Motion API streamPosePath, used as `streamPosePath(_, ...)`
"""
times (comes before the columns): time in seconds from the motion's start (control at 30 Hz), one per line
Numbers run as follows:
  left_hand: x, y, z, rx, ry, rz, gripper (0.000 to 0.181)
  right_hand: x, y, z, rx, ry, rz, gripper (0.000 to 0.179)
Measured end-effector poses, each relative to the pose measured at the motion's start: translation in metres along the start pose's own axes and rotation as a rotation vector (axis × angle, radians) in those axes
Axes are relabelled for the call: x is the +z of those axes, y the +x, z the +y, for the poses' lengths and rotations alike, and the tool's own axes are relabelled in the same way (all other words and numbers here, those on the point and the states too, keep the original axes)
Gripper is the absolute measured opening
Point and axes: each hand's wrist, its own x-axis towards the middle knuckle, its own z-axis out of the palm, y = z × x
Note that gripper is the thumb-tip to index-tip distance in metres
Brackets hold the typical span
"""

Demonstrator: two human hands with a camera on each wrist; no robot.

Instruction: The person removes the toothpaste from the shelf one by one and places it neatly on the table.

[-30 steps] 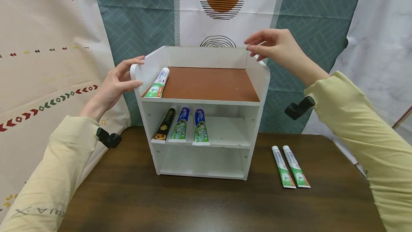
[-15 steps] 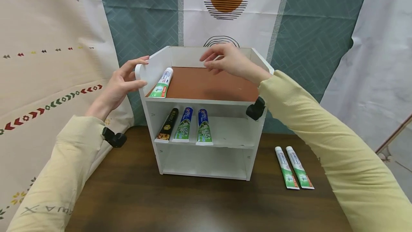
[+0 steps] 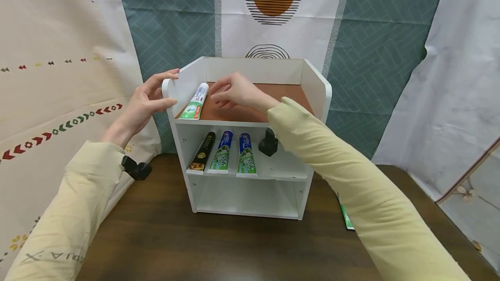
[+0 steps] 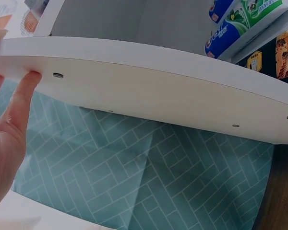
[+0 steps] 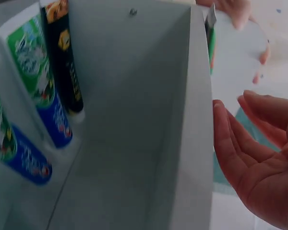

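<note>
Blurred "Crest" on a blue-green tube [image 3: 221,152], "X" among letters on the left sleeve [image 3: 80,207]

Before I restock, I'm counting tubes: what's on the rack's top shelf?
One toothpaste tube, near its left side; the shelf behind the right hand is covered.

Across our view runs a white panel [image 4: 149,86], its outer face dotted with small metal fittings [image 4: 58,75]. Our left hand [image 4: 7,143] is at one end, a finger touching that face. On the panel's inner side, towards its other end, we find blue-and-green tubes [image 4: 245,26] and a dark pack [image 4: 281,55] (bees on honeycomb, we notice). Past its outer face shows teal brick-patterned cloth [image 4: 110,158].
</note>
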Motion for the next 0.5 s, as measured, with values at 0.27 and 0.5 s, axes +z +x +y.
streamPosePath(0.27,0.000,0.000,0.000,-0.010,0.013,0.012,0.047,0.024,0.017,-0.004,0.111,0.039,0.012,0.024)
streamPosePath(0.5,0.001,-0.001,0.001,-0.009,0.006,0.015,0.046,0.029,0.025,-0.010,0.215,0.140,0.017,0.027)
